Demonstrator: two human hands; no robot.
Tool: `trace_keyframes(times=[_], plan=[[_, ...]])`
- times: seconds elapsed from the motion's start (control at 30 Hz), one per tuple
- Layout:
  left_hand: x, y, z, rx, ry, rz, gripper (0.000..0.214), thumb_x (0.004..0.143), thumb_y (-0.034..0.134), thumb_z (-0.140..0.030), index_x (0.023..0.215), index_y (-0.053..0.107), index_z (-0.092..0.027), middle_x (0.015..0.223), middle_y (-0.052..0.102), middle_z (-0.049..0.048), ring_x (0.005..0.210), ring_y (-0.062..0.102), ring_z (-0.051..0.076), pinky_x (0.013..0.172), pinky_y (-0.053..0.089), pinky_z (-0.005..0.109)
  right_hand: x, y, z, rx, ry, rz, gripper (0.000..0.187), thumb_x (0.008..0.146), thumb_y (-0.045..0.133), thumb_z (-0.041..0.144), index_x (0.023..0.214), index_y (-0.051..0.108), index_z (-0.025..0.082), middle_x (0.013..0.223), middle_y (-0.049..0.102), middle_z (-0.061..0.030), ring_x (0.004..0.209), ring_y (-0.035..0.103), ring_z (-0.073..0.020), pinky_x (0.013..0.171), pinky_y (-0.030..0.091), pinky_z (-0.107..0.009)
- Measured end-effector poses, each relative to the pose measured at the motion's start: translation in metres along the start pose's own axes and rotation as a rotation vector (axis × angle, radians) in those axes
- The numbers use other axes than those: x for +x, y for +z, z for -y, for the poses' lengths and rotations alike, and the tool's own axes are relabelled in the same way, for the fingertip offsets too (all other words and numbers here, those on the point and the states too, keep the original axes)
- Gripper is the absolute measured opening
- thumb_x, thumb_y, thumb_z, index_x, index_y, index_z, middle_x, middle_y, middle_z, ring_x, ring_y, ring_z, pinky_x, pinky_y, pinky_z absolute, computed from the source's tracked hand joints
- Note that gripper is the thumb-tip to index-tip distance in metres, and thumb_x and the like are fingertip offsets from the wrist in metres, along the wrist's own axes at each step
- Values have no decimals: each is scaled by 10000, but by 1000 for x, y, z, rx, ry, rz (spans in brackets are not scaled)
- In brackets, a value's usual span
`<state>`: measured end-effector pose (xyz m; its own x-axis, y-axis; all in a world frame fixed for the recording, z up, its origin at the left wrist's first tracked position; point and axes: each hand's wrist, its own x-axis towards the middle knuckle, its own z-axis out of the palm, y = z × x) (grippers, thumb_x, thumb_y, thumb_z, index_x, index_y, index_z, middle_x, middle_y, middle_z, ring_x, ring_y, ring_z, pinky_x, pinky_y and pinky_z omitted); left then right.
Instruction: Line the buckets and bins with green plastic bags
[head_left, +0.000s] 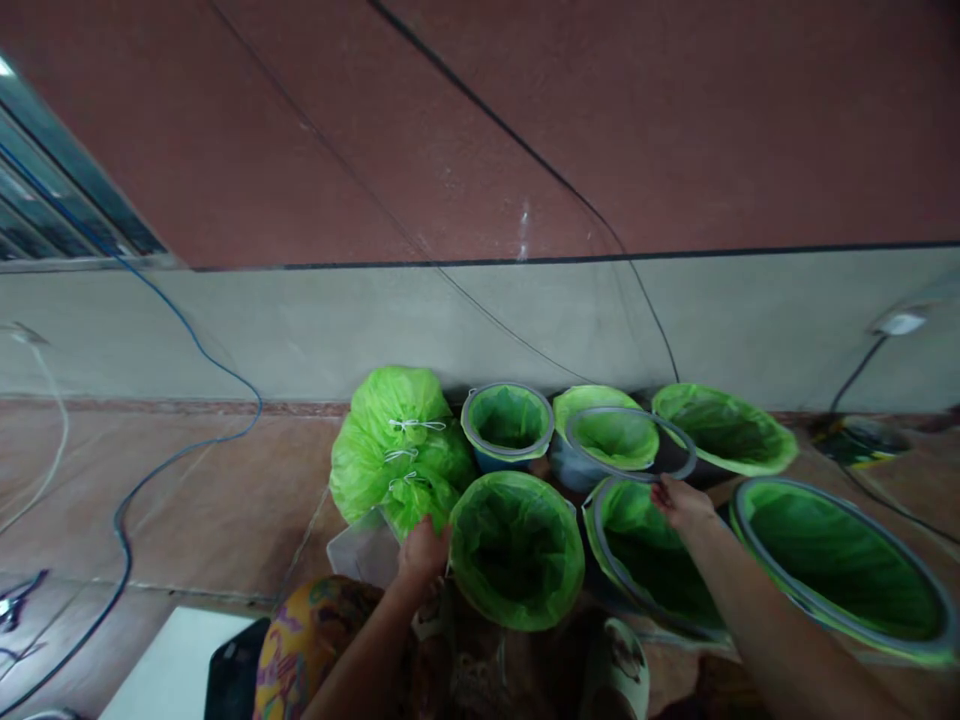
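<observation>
My right hand [684, 502] is closed on the edge of a grey plastic ring [686, 452], which tilts over a bin lined with a light green bag [611, 440]. Just below that hand stands another lined bin [637, 535] with a grey ring around its rim. My left hand [424, 552] has its fingers curled at the left side of the nearest bin [517, 550], whose green liner folds over the rim. What the fingers grip is hidden. Beside this hand lie several green bags [397, 420] tied with white string.
More lined bins stand near the wall: a small one [508, 420], a back right one [724, 430] and a large one [847, 570]. A clear plastic box [365, 548] sits by the tied bags. A blue cable [187, 450] crosses the floor at left.
</observation>
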<state>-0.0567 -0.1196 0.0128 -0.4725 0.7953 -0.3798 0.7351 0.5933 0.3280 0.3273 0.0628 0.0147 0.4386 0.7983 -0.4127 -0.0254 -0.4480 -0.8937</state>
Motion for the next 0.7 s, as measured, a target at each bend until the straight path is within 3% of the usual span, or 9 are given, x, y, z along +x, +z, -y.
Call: trace_keyframes(times=[0.1,0.17,0.27,0.33,0.4,0.57,0.7], plan=[[2,-28,-10,-217,45,-11,425,932,389,-359,1195,549,-66,1143,661,203,1110,618,271,918,470,345,-24,-13,10,76,30,86,163,768,552,114,650,472,192,545,506,35,470,507,-85,473,464,-188],[3,-50,-19,-459,47,47,463,959,311,-423,1164,563,-94,1137,664,172,1051,643,231,853,500,305,-48,-18,14,111,43,236,103,737,616,130,702,531,179,597,550,23,507,536,-87,481,468,-185],[7,-78,-31,-726,2,111,589,957,178,-547,1288,464,-152,1225,624,140,985,661,180,746,531,267,-90,-15,11,66,64,473,148,693,695,185,763,564,174,641,581,19,536,551,-90,503,478,-198],[11,-88,-36,-875,-1,192,611,946,174,-576,1316,426,-160,1203,631,132,914,669,158,717,535,262,-113,-7,3,-17,63,574,168,692,700,225,786,571,172,619,558,38,517,524,-78,493,453,-189],[14,-88,-37,-906,25,259,541,937,280,-553,1235,494,-155,1071,672,101,799,661,136,677,528,255,-126,3,-9,-120,51,647,136,721,658,250,784,570,169,577,514,60,479,473,-60,463,401,-169],[23,-60,-30,-407,161,254,270,877,467,-336,836,656,-147,709,651,21,642,608,120,605,490,229,-118,20,-46,-503,-58,642,144,821,493,291,771,556,172,543,480,61,473,471,-79,475,376,-189],[29,-37,-32,128,281,154,211,818,512,-217,832,708,-139,830,710,90,845,665,198,766,499,282,-101,29,-59,-942,-390,576,149,829,479,257,776,584,166,679,629,-32,675,603,-152,623,449,-247]])
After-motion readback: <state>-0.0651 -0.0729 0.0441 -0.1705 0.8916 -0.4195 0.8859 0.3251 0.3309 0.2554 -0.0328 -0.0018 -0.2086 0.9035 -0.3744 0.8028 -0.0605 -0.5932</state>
